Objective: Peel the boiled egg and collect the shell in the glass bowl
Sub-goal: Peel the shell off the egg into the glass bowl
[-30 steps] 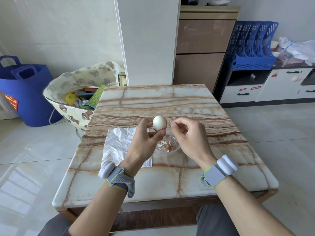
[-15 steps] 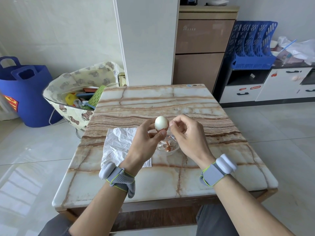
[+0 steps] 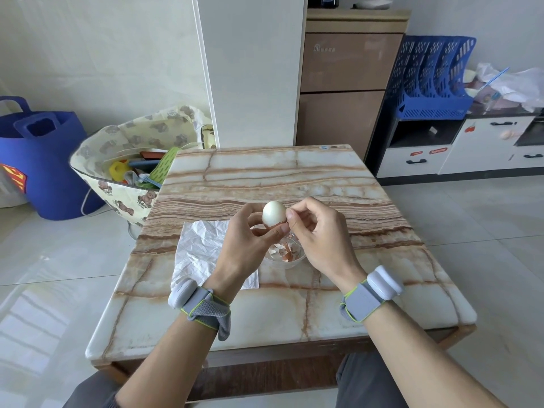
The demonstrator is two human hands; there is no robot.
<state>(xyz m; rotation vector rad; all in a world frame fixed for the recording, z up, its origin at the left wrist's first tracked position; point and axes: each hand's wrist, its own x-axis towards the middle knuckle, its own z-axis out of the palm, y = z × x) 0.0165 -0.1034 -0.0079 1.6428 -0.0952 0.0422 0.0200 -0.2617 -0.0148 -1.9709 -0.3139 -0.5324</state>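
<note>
My left hand (image 3: 248, 241) holds a boiled egg (image 3: 273, 212) upright above the table; its top is bare white and a strip of brown shell clings to its lower right side. My right hand (image 3: 319, 234) has its thumb and forefinger pinched against that shell edge, touching the egg. Just below both hands sits a small glass bowl (image 3: 290, 262) with several brown shell pieces in it, partly hidden by my fingers.
A crumpled white paper sheet (image 3: 200, 248) lies on the marble table (image 3: 265, 175) left of the bowl. A patterned bag of toys (image 3: 123, 160) and a blue tub (image 3: 38, 160) stand on the floor at left. A brown cabinet (image 3: 347, 81) stands behind.
My right hand has moved left from beside the egg until its fingertips touch the shell at the egg's lower right. The egg stays in my left hand.
</note>
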